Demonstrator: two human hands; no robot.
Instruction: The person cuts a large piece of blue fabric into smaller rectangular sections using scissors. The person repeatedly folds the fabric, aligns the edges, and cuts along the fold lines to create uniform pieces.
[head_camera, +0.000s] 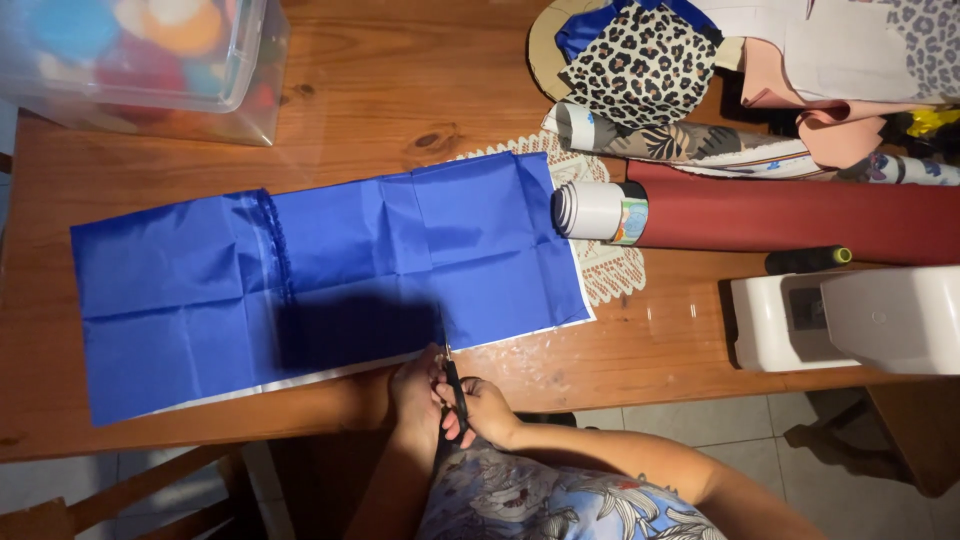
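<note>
**Scissors at the near edge of blue fabric**

Scissors with black handles (456, 392) stand at the near edge of the creased rectangular sheet of blue fabric (320, 275), which lies spread across the wooden table (640, 350), left of centre. The right hand (482, 410) has its fingers curled shut round the handles, blades pointing away toward the cloth. The left hand (415, 378) rests just beside, fingers together at the fabric's edge. Judging from this, a cut is only beginning; going on would call for a straight line with the cloth held flat.

At the far left, a clear plastic lidded box (150, 65) holds soft things in red, orange and blue, too blurred to identify.
</note>
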